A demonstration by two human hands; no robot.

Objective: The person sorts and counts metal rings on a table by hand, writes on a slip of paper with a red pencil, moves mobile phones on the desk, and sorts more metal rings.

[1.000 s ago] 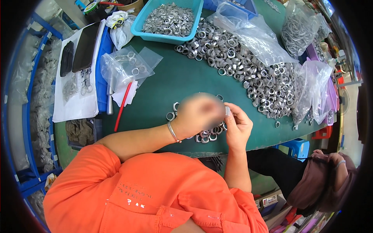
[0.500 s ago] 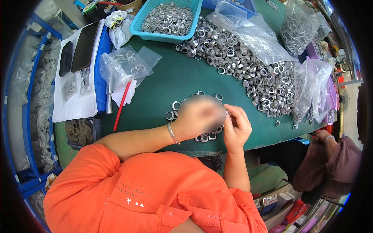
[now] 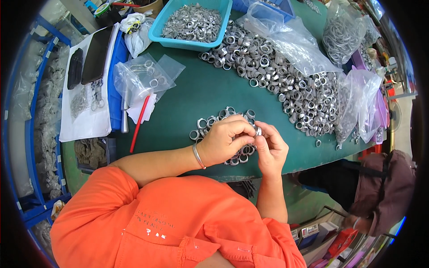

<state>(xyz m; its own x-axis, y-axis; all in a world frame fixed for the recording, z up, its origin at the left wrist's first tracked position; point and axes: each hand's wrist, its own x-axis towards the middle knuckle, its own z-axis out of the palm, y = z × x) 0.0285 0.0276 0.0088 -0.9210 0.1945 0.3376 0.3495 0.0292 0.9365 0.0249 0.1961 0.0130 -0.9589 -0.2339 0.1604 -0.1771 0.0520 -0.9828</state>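
Over the near edge of the green table, my left hand [image 3: 225, 139] and my right hand [image 3: 272, 147] meet around one silver metal ring [image 3: 258, 131]. The right thumb and fingers pinch the ring from its right side. From the left, my left thumb and forefinger close on its other side, partly covering it. Under and around my left hand lies a small cluster of similar rings [image 3: 202, 123], some hidden by the hand. My left wrist wears a plain silver bangle [image 3: 198, 156].
A large heap of rings [image 3: 310, 100] spreads along the right. Behind are a turquoise basket [image 3: 192, 43] of metal pieces and clear plastic bags [image 3: 343, 35]. On the left lie a red stick [image 3: 140, 124], papers [image 3: 87, 120] and a phone [image 3: 98, 54]. Another person [image 3: 380, 192] is at the right.
My left hand has tilted, its fingers now showing at the ring, and more of the cluster is uncovered. The person at the right has lowered an arm away from the table edge.
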